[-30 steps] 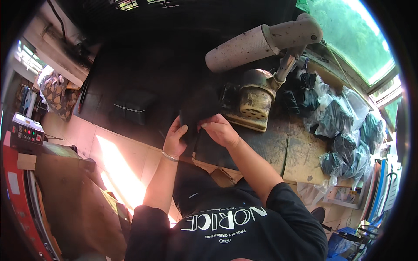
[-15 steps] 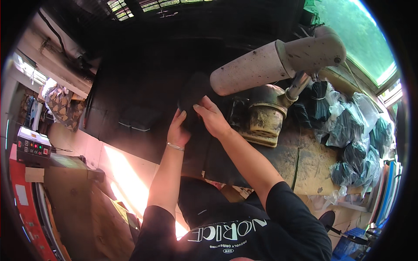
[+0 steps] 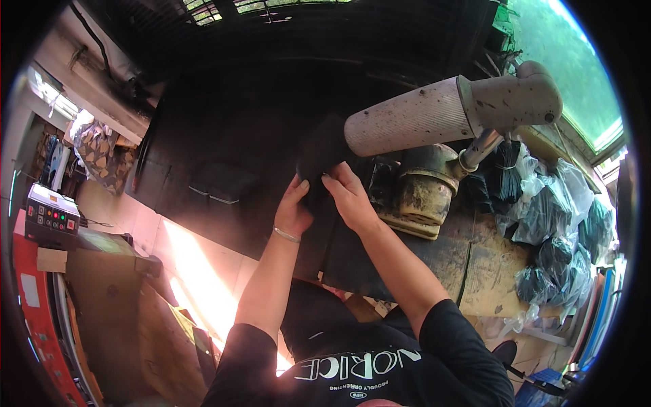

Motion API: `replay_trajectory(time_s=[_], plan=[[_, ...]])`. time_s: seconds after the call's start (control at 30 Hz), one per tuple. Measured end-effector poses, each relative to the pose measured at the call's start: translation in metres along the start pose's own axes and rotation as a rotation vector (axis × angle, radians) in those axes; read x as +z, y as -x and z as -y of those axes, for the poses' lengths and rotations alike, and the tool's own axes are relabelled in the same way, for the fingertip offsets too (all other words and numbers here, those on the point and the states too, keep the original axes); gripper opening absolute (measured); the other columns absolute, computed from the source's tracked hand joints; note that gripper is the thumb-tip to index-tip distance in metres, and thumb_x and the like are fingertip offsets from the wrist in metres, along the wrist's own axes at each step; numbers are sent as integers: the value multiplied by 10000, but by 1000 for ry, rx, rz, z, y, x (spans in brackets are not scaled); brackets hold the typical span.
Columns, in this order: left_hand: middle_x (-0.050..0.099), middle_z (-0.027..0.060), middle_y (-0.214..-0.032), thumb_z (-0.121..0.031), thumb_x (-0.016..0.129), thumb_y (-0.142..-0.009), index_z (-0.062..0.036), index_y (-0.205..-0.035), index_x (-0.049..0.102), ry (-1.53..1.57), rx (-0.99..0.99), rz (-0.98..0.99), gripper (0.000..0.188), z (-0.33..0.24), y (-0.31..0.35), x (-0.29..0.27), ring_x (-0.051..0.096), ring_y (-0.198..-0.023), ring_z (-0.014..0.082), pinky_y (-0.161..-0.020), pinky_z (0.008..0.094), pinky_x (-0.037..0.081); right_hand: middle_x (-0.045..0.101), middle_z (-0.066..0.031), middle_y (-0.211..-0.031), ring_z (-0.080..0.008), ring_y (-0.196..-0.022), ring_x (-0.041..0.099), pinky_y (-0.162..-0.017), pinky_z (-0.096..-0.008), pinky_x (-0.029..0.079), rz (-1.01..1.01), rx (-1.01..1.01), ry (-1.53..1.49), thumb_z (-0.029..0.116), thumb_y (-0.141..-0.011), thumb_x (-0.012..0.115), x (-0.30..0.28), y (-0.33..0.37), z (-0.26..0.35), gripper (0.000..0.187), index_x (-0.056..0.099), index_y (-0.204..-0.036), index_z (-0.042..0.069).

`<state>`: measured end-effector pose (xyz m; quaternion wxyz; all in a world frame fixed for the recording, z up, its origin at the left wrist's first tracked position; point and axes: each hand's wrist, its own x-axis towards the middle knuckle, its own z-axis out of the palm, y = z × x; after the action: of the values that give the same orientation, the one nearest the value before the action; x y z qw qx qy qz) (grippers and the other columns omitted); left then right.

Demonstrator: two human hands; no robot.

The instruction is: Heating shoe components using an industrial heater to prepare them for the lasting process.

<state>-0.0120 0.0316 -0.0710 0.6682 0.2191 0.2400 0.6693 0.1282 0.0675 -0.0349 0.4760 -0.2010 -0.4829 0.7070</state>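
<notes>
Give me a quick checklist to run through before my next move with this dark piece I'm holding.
1. Left hand gripping the dark piece: ok.
2. Right hand gripping it too: ok.
3. Piece clear of the grey cylinder: cannot tell; they look adjacent, against a dark background.
4. Banded dark bundle apart from both hands: ok.
5. Plastic-bagged bundles at right, apart from both hands: ok.

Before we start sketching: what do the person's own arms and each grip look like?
Short black sleeves leave both forearms bare; a thin silver bracelet circles the left wrist. Left grip and right grip wear no gloves.
</notes>
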Motion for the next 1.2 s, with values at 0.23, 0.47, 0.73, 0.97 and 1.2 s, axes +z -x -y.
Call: replay_trajectory(time_s=[0.23,0.47,0.73,0.97,1.2], plan=[[591,74,-1234,-127,591,-903,-48,-1319,500,9,-17,16,433,6,8,-8,551,-1167,215,-1031,343,410,573,-46,-1178,-100,-1088,505,-941,-254,383,-8,-33,41,44,-952,474,0,12,-5,311,484,-1261,12],[585,78,-1256,-127,611,-889,-40,-1326,495,-3,-23,46,461,7,14,-10,547,-1179,213,-1040,341,405,572,-35,-1121,-89,-1047,502,-930,-251,386,-53,-22,59,33,-954,478,4,26,-3,269,496,-1221,5],[597,78,-1237,-92,615,-876,-32,-1322,500,10,-51,52,464,6,20,-7,563,-1153,201,-1024,337,422,562,-25,-1109,-86,-1028,494,-927,-252,383,-70,22,62,16,-955,472,0,38,-9,263,492,-1216,-5],[596,90,-1237,-77,606,-880,-36,-1308,505,35,-61,98,441,6,24,-7,572,-1146,215,-1026,348,430,524,-58,-1286,-123,-1195,467,-1020,-270,337,-53,-29,-29,-25,-950,434,7,46,-4,393,426,-1342,-5],[596,86,-1235,-59,613,-874,-32,-1317,494,46,-76,131,459,9,29,-6,577,-1136,209,-1017,343,437,543,-63,-1277,-129,-1198,473,-1023,-277,347,-69,-65,-85,-15,-941,448,5,55,-9,368,464,-1308,-36]])
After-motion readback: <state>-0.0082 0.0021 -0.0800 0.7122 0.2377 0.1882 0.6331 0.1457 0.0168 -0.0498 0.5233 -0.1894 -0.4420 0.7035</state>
